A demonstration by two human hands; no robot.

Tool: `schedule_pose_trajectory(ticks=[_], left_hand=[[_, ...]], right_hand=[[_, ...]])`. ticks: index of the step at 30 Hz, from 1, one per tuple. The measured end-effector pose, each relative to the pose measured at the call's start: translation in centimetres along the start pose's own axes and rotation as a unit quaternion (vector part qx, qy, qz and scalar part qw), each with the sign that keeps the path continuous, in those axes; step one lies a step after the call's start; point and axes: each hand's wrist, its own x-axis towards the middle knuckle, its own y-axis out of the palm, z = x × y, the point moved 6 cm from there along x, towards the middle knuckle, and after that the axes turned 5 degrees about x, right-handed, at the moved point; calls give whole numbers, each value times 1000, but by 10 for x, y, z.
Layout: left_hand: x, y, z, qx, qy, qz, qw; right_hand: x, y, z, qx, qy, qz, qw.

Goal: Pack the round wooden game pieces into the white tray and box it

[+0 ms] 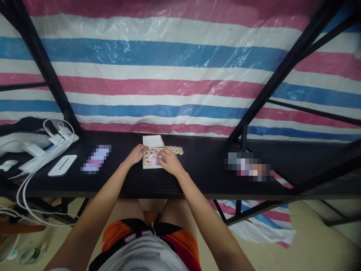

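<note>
A small open box (pixel 144 166) stands on the black desk, its white lid (pixel 153 141) tipped back. Round xiangqi pieces (pixel 147 158) with dark characters line its left part, and a pinkish patterned surface shows beside them. My left hand (pixel 138 153) grips the box's left side near the hinge. Over the right part of the box, my right hand (pixel 170 162) reaches in with bent fingers; whatever is between the fingertips is hidden. Behind it, several more xiangqi pieces (pixel 175 150) lie in rows on the desk, right of the lid.
On the left of the black desk (pixel 203 165) are a blurred-out phone-like item (pixel 96 159), a white flat device (pixel 62 165) and a power strip with cables (pixel 47 150). A pixelated item (pixel 248 165) lies right. Black metal posts (pixel 270 82) and striped sheeting (pixel 158 88) stand behind.
</note>
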Motion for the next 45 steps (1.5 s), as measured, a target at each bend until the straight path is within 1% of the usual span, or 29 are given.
schedule_pose_trajectory(ticks=[2, 4, 5, 7, 11, 14, 21, 24, 26, 27, 29, 31, 33, 35, 37, 40, 42, 45], left_hand=[[0, 0, 0, -4, 3, -3, 1000], [0, 0, 0, -8, 5, -7, 1000], [0, 0, 0, -9, 6, -9, 1000], [0, -1, 0, -11, 6, -12, 1000], [-1, -2, -3, -16, 3, -12, 1000], [-1, -4, -4, -18, 3, -10, 1000], [-1, -4, -5, -14, -1, -10, 1000], [-1, -4, -4, -19, 1, -11, 1000], [-1, -3, -3, -19, 2, -10, 1000], [-1, -3, -2, -18, 2, -10, 1000], [-1, -2, -1, -14, 1, -9, 1000], [0, -2, 0, -13, 1, -7, 1000], [-1, -1, 0, -13, -1, -4, 1000], [-1, -2, -1, -13, -4, -1, 1000], [-1, -2, -2, -13, -5, -1, 1000], [-1, -2, -2, -13, -6, -3, 1000], [-1, -1, -2, -14, -6, -4, 1000], [-1, -2, -3, -12, -7, -2, 1000]], right_hand=[[1, 11, 18, -9, -54, 49, 997], [0, 21, 27, -27, -78, 89, 993], [0, 23, 29, -35, -80, 99, 991], [1, 24, 28, -50, -71, 96, 992], [2, 18, 25, -67, -49, 65, 994], [3, 15, 25, -67, -47, 50, 995], [3, 19, 26, -56, -44, 76, 995], [3, 14, 19, -42, -31, 60, 997], [2, 5, 6, -29, -2, 25, 999], [1, -1, -4, -24, 24, 1, 999], [-4, -15, -28, -13, 105, -50, 993], [-11, -25, -50, -8, 188, -82, 979], [-18, -30, -66, -24, 252, -96, 963], [-23, -32, -74, -46, 301, -94, 948], [-26, -30, -77, -65, 333, -80, 937], [-28, -27, -78, -80, 358, -60, 928], [-30, -26, -78, -85, 364, -60, 926], [-31, -26, -81, -83, 359, -80, 926]])
